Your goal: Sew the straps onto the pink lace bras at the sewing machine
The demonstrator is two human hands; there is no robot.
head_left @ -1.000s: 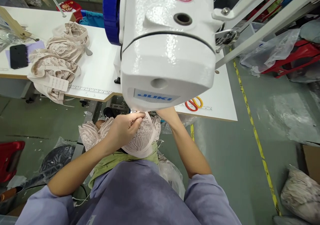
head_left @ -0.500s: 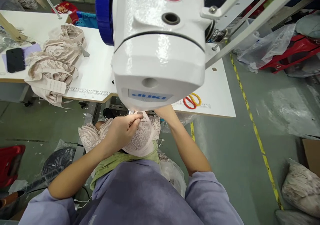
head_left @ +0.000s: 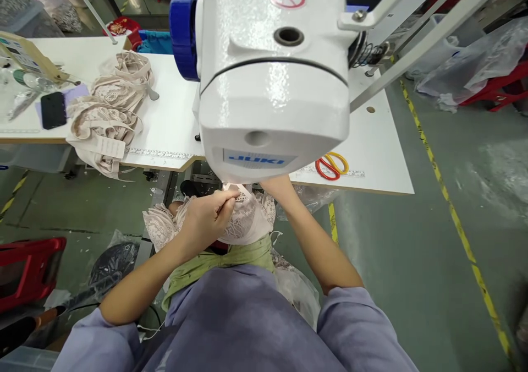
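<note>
One white sewing machine (head_left: 274, 102), lettered JUKI, fills upper centre, its top cut off. Beneath, mid-frame, one pale lace garment (head_left: 245, 220) shows partly. The left hand (head_left: 208, 218) pinches its edge; the right hand's (head_left: 275, 186) fingertips are hidden, their grip impossible to tell. Two scissor-like loops (head_left: 331, 166), red and yellow, lie right of centre.
</note>
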